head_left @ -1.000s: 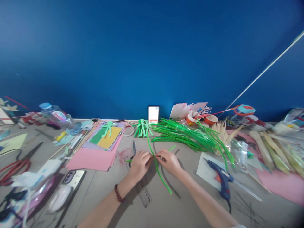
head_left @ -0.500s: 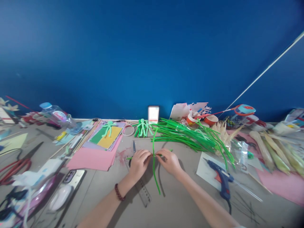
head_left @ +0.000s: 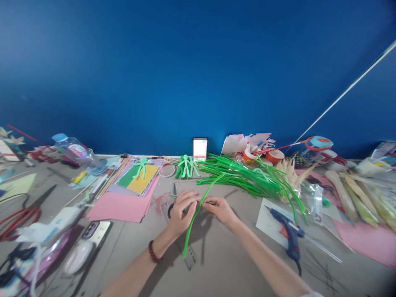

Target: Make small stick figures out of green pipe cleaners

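My left hand (head_left: 181, 210) and my right hand (head_left: 221, 209) meet at the middle of the grey table (head_left: 235, 264), both pinching green pipe cleaners (head_left: 194, 216). One long pipe cleaner runs slanted between the hands, its near end over a clear ruler (head_left: 189, 255), its far end towards the pile of green pipe cleaners (head_left: 244, 175). A short crosswise piece sticks out left of my left hand. Small scissors (head_left: 174, 192) lie just behind my left hand.
Green pipe-cleaner figures (head_left: 185, 165) stand at the back. Coloured paper sheets (head_left: 130, 194) lie at left, a blue glue gun (head_left: 289, 233) at right, large red scissors (head_left: 21, 210) and a phone (head_left: 94, 231) at far left, a water bottle (head_left: 72, 150) behind.
The long pipe cleaner has swung: its near end moved left over the ruler and its far end tilted right. Both hands stayed at the crossing point, fingers shifting slightly.
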Demonstrator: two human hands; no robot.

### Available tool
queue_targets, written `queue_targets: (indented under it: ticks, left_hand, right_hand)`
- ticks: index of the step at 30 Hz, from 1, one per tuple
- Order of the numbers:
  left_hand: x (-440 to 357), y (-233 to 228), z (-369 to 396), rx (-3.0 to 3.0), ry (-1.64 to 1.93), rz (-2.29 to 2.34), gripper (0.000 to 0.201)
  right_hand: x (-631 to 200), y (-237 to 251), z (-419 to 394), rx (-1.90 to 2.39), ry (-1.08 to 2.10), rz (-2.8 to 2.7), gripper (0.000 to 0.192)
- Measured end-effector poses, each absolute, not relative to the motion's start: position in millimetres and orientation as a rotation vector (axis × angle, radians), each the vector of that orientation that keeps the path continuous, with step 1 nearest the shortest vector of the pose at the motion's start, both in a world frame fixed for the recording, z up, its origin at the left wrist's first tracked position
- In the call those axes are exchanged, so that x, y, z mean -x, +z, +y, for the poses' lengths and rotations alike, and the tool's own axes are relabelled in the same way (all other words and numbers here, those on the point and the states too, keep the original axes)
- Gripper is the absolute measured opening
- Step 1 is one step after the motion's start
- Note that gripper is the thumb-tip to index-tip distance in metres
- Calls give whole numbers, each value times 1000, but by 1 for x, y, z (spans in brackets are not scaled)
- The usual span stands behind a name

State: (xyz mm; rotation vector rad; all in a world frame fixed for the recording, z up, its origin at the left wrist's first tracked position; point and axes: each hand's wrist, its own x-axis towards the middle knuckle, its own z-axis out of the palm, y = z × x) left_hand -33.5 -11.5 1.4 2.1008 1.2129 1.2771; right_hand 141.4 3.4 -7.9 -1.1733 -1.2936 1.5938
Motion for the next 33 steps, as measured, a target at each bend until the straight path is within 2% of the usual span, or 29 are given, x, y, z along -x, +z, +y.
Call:
queue_targets:
  ticks: [8,13,18,26,33]
  left_hand:
    - [27,9,-14,-2377,1225,1147,30]
    - [26,16,-14,-2379,1294,1081,23]
    - [29,16,-11,-2343,1310,1022,25]
    - [32,7,-9,-2330,1300,1030,27]
    - [33,3,-6,-2292,1243,1069,25]
  right_hand:
    - [-135,-2,-2,1068,1806,-954,30]
    - [-135,5,-6,1038,1846,-915,21]
    - [-135,9,-9,963,1887,-899,16]
    - [-134,4,-10,883,1948,-882,29]
    - [-135,6,-10,897,2020,-892,28]
